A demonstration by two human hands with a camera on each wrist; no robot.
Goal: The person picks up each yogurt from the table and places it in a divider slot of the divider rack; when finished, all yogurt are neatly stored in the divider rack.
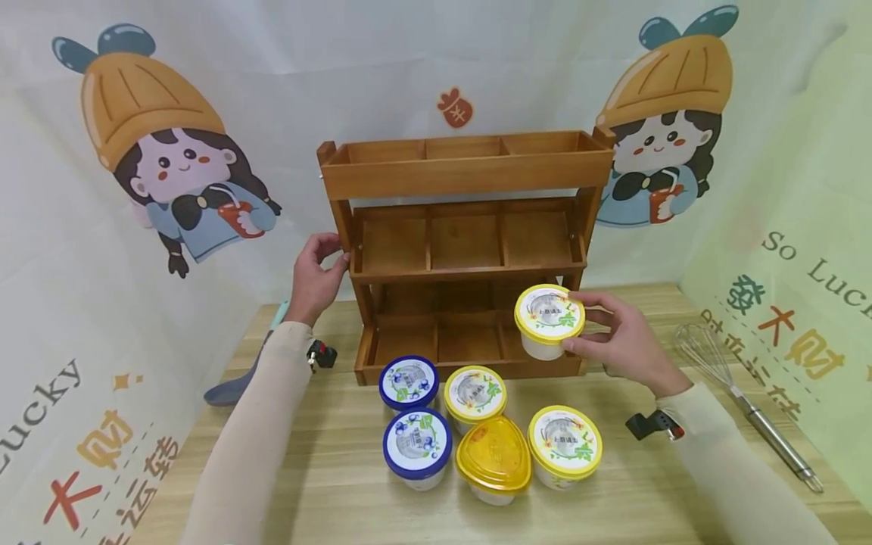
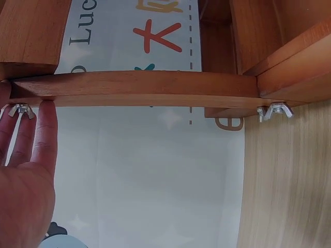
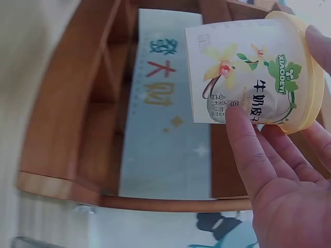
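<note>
Left hand: your left hand [image 1: 316, 280] touches the brown three-tier wooden shelf [image 1: 466, 178] at its left upright, fingers fairly straight.
Right hand: well apart from the left, your right hand [image 1: 630, 341] pinches a round white tub with a yellow lid [image 1: 549, 316].
Held tub: you have it raised before the shelf's lower right.
Before the shelf: two round blue-lidded tubs [image 1: 418, 443], two more yellow-lidded tubs [image 1: 565, 441], one amber-lidded tub [image 1: 493, 454].
Right of shelf: a metal whisk [image 1: 748, 407].

Yellow-rimmed, flower-printed white tub [image 1: 547, 322]
</note>
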